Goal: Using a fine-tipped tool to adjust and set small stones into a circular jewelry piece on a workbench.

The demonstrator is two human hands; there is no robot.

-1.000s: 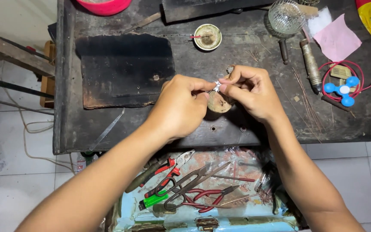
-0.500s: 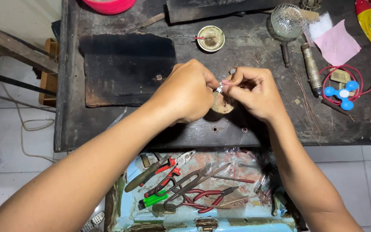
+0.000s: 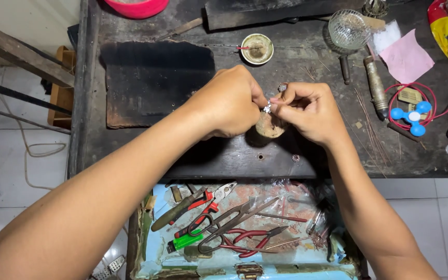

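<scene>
My left hand (image 3: 232, 101) and my right hand (image 3: 309, 111) meet above the dark workbench (image 3: 182, 150), fingertips pinched together on a small silvery piece (image 3: 267, 107). Which hand bears its weight I cannot tell; both touch it. Just below the fingers sits a small rounded wooden block (image 3: 269, 126). A tiny ring-like metal piece (image 3: 282, 87) lies just behind my right knuckles.
A charred dark slab (image 3: 156, 83) lies left of the hands. A small round dish (image 3: 257, 49), a glass ball (image 3: 349, 29), pink paper (image 3: 406, 57), a blue spinner (image 3: 410, 115) and red wire sit behind and right. An open drawer (image 3: 245, 228) holds pliers, shears and a green lighter.
Both hands stayed pinched on the small piece and shifted slightly; the view drifted a little. Nothing was picked up or put down.
</scene>
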